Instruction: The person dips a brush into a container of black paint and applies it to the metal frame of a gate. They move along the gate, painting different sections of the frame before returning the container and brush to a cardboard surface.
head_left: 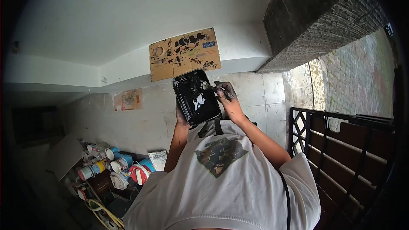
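A black rectangular paint tray [190,86], coated inside with wet black paint and a bright whitish patch, is held in front of my chest. My left hand [182,114] is closed around its left side, with the fingers mostly hidden under the tray. My right hand [227,95], smeared with black paint, is closed on a small paintbrush [209,87]. The brush's end reaches over the tray's right rim, close to the paint, though its shape is hard to make out.
A paint-spattered cardboard sheet [184,54] leans against the white wall ahead. More cardboard [128,100] lies on the tiled floor. Paint cans and buckets [115,166] crowd the lower left. A black metal gate [341,145] stands right, below a rough dark pillar [315,21].
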Demonstrator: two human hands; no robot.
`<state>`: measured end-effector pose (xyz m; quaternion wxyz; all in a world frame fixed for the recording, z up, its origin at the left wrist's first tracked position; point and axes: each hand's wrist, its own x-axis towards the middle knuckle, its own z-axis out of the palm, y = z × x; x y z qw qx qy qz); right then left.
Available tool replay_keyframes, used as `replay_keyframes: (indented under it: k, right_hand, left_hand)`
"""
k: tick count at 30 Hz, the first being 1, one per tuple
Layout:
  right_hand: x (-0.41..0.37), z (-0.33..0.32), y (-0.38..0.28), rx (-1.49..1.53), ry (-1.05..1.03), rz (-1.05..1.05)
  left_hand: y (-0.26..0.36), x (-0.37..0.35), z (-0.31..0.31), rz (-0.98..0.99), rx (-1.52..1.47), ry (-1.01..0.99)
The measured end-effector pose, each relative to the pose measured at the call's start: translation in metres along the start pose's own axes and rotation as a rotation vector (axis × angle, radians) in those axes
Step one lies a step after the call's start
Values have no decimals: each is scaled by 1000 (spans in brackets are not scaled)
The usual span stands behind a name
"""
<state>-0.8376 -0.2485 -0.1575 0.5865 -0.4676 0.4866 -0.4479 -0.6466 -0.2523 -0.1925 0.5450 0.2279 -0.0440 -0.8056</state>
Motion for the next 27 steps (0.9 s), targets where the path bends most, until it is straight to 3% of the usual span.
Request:
replay_keyframes:
  k: [2,3,7,10,11,17,19,22,23,24,26,27]
  right_hand:
    - [21,6,10,157,85,-32]
    - [28,3,3,131,31,64]
    - [73,8,-17,29,60,35]
    - [107,14,-24,13,83,42]
    - [117,17,-24,92,106,149]
    - [187,39,-1,148,229,99]
    - [202,38,33,244,271,169]
    - [232,38,74,236,292,282]
    - [241,40,77,166,315,340]
    - [250,42,94,224,314,279]
    - [273,37,153,-2,271,168]
    - [289,37,159,22,312,152]
  left_hand:
    - [11,25,-6,-53,-21,36]
    - [14,37,-15,-68,-28,75]
    - [39,90,-34,-219,-145,-140]
    - [64,120,-26,-283,-38,-77]
    - [74,130,-23,-298,-2,-59]
    - [139,188,-18,-367,171,55]
    - [150,204,-22,-223,542,184]
    - [160,238,-73,-198,709,213]
    - [170,245,-64,-249,960,318]
    - [171,258,-76,-265,980,293]
    - [157,300,-155,-238,1086,374]
    - [165,324,-155,-251,1124,342]
